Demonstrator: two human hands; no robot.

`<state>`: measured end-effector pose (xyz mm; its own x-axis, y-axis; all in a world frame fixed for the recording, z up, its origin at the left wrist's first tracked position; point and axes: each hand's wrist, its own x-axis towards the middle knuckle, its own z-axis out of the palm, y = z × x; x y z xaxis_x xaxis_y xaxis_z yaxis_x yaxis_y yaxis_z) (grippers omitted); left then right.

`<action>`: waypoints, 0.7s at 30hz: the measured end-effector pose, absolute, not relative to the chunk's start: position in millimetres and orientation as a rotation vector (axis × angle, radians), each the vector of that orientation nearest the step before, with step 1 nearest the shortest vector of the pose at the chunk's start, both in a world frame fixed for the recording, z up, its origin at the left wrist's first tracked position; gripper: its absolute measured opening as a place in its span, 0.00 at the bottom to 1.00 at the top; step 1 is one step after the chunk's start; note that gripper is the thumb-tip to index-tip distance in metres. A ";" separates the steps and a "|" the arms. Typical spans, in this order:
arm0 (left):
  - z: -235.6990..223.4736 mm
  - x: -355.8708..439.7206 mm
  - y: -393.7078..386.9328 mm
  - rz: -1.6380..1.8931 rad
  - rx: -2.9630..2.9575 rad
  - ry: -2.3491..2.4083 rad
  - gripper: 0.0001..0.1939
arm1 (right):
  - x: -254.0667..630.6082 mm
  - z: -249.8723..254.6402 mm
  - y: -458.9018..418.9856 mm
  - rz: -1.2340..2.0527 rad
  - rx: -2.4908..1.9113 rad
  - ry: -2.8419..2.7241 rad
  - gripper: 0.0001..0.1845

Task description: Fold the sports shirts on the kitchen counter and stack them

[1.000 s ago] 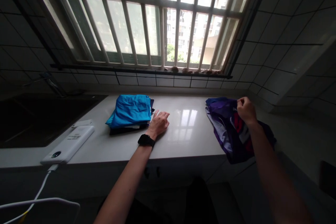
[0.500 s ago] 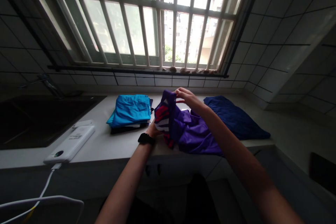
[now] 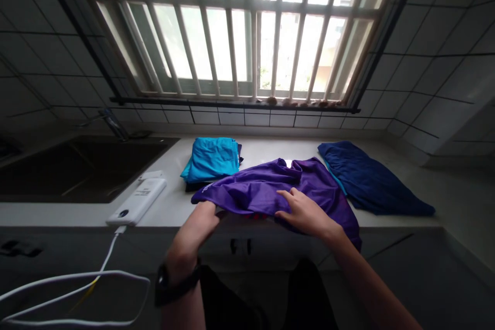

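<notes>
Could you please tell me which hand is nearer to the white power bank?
Left. The left hand is just right of the white power bank, at the near edge of the purple garment; the right hand is farther right, on that garment.

The person wears a black wristwatch (image 3: 169, 284) and dark trousers (image 3: 307, 294).

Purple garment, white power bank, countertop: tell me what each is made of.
The purple garment looks like a thin synthetic knit, perhaps polyester, given its soft sheen and light folds. The white power bank appears to be smooth plastic with a satin finish, though its shell could be coated. The countertop looks like polished stone or quartz, since its glossy surface reflects the window light.
</notes>
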<state>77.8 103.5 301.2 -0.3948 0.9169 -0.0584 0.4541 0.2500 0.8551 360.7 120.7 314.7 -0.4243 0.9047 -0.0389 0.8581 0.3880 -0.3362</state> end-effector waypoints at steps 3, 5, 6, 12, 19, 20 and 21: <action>299.1 65.8 80.6 0.907 1.569 2.017 0.07 | 349.3 300.5 108.6 0.548 -1.539 -2.534 0.32; 290.6 62.9 79.2 0.879 1.695 2.232 0.16 | 336.2 294.1 108.1 0.555 -1.470 -2.524 0.37; 284.8 62.5 82.0 0.871 1.727 2.332 0.21 | 328.6 291.2 108.6 0.539 -1.445 -2.518 0.40; 261.4 65.4 95.3 0.644 1.946 2.212 0.22 | 291.8 275.5 105.7 0.344 -1.373 -2.652 0.22; 286.2 69.2 67.8 0.974 1.644 1.699 0.08 | 311.3 292.6 84.1 0.553 -1.027 -2.746 0.07; 288.9 69.0 64.3 0.981 1.646 1.621 0.12 | 316.6 296.1 81.8 0.627 -0.988 -2.720 0.07; 290.8 68.8 61.4 0.950 1.666 1.541 0.15 | 321.7 298.8 80.3 0.710 -0.975 -2.685 0.06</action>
<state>68.8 61.4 290.8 0.0382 0.9968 0.0700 0.5102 -0.0797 0.8564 321.7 80.3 298.8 -0.7631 0.6459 0.0213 0.5510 0.6674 -0.5009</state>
